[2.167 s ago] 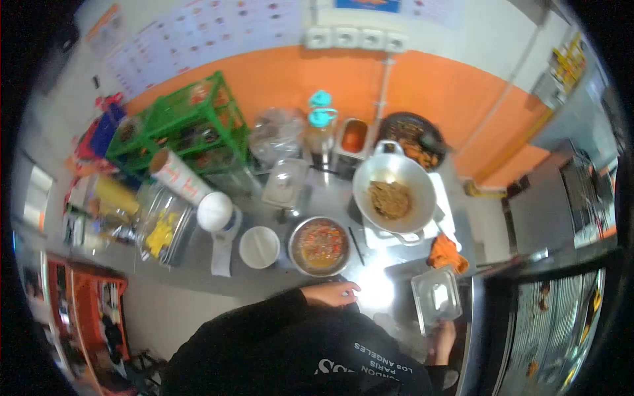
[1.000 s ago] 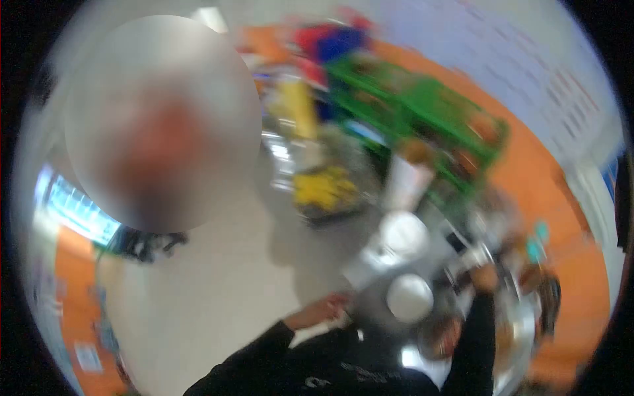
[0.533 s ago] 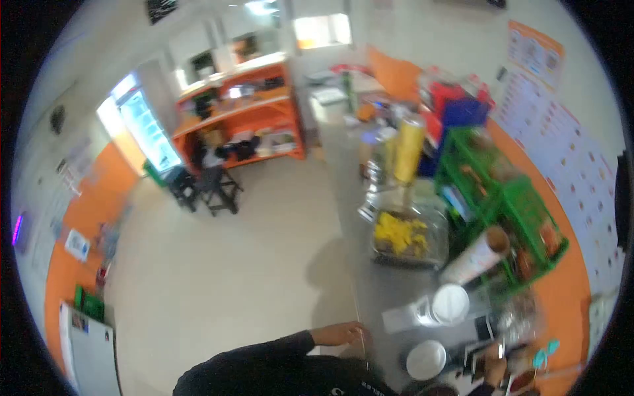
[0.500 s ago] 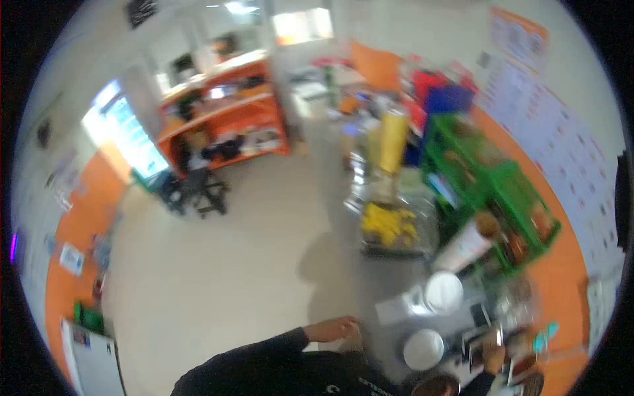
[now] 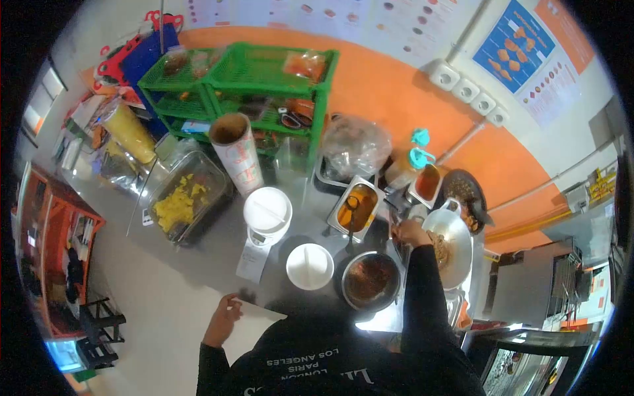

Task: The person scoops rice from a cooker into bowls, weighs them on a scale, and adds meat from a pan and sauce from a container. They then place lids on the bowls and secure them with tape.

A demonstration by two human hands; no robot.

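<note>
My left hand [image 5: 223,320] hangs off the near edge of the steel counter, holding nothing, its fingers loosely apart. Over the counter's right side, my right hand [image 5: 413,233] is closed; what its fingers grip, if anything, is hidden. Beside it is a large pan [image 5: 454,254] with shredded brown food. Left of that hand stands a metal container [image 5: 343,218] of orange sauce with a ladle [image 5: 352,210] in it. A dark bowl [image 5: 371,282] of reddish-brown sauce sits nearer me, next to a white divided bowl [image 5: 310,266]. Another white divided bowl [image 5: 267,210] rests on a small scale [image 5: 259,238].
A glass tray [image 5: 212,214] of yellow food lies left, near a tall patterned tube [image 5: 239,158]. Green racks [image 5: 271,66] stand behind. Farther right are a bagged container [image 5: 356,142], a squeeze bottle [image 5: 404,170], red sauce [image 5: 428,183] and a stone mortar [image 5: 462,185].
My view has swung right, from the room and floor to the counter, and is sharper. My left hand still hangs by the counter edge; my right hand remains among the sauce containers.
</note>
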